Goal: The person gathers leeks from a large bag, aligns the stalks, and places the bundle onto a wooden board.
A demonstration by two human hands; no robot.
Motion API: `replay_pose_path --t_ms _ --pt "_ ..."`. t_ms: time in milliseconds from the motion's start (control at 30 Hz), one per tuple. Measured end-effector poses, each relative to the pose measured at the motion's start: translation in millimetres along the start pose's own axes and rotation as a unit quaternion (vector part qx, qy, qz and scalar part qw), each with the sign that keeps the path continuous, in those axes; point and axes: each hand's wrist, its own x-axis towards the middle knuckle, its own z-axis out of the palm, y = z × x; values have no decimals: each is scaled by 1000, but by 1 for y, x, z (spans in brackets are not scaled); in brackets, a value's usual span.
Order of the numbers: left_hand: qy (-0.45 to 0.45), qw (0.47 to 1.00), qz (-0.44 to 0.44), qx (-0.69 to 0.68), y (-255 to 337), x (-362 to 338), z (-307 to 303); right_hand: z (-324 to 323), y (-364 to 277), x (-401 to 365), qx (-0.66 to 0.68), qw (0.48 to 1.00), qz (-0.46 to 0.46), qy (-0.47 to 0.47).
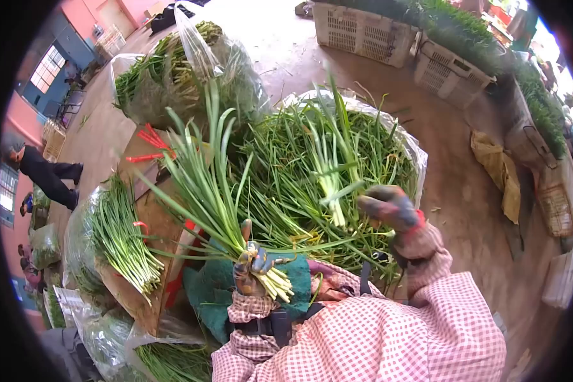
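My left hand, in a dirty patterned glove, is closed around a bunch of green garlic. Its long flat leaves fan up and to the left, and the pale stem ends stick out below the fist. On the right, my gloved right hand has its fingers curled over the edge of a heap of loose greens; whether they pinch anything is hidden. Just left of those fingers, a few pale stalks lie on the heap, with a leaf across them. A teal cloth covers my lap.
A tied bundle lies on a board at left, near red ties. Behind stands a clear bag of greens. Crates line the back right, beside a tan sack. Another person is far left.
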Motion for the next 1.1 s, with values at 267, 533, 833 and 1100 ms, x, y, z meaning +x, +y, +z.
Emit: replay_pose_path --t_ms 267,533,833,1100 --pt "10 1000 3 24 8 -8 -15 38 41 9 179 975 57 -120" --pt "103 990 42 82 -1 -14 -26 71 56 -9 263 934 36 -238" --pt "306 922 -13 236 -12 -10 -47 106 35 -16 10 956 -104 -273" --pt "149 983 -41 103 -15 -15 -77 111 36 -12 -191 916 -282 -212"
